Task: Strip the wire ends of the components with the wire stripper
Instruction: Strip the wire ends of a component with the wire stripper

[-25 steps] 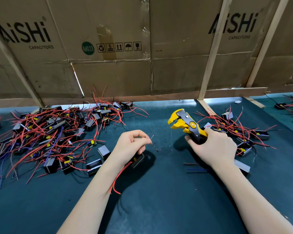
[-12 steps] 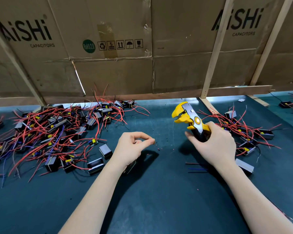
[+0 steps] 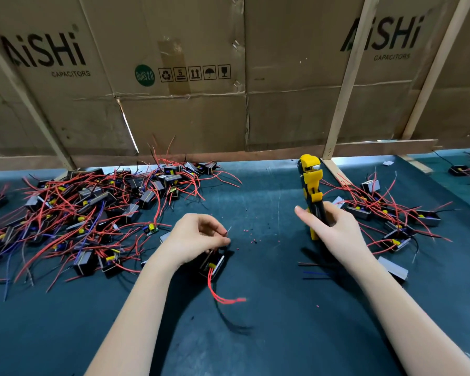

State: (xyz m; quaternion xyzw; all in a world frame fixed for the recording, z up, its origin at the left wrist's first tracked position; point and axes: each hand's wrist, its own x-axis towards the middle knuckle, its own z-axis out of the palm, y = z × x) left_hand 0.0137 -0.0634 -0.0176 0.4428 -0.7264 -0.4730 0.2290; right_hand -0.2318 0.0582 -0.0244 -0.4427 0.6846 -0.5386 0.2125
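Since half a second ago, the wire stripper has swung from a leftward tilt to stand nearly upright, yellow head topmost, and the component has dropped into plain view under my left hand.

I hold the stripper's handles in my right hand, fingers curled round them, forefinger stretched out to the left; the tool stands above the dark green bench, right of centre. My left hand's grip is narrow: thumb and fingertips pinch a thin dark wire end pointing toward the stripper, well apart from it. The small black component hangs just below that hand, its red wires trailing down and to the right, blurred.

To the left lies a large heap of components tangled in red and blue wire. A smaller heap lies to the right, beyond my right hand. Small red and dark scraps of insulation dot the bench between my hands. Cardboard sheets printed "AiSHi CAPACITORS" and wooden battens close off the back of the bench.
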